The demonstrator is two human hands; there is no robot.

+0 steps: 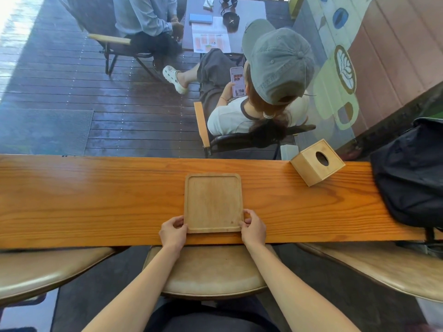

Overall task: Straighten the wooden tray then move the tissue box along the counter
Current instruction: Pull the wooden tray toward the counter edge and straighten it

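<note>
A square wooden tray [212, 202] with a low rim lies flat on the long wooden counter [96, 200], its sides roughly square to the counter's edges. My left hand [173, 231] grips the tray's near left corner. My right hand [253, 227] grips the near right corner, thumb on the rim. A cube-shaped wooden tissue box [317, 162] with an oval slot on top stands turned at an angle at the counter's far edge, to the right of the tray and apart from both hands.
A black backpack [412, 173] rests on the counter's right end, close to the tissue box. Padded stools [211, 271] stand under the near edge. Beyond the counter a person in a grey cap [278, 65] sits with a phone; another sits farther back.
</note>
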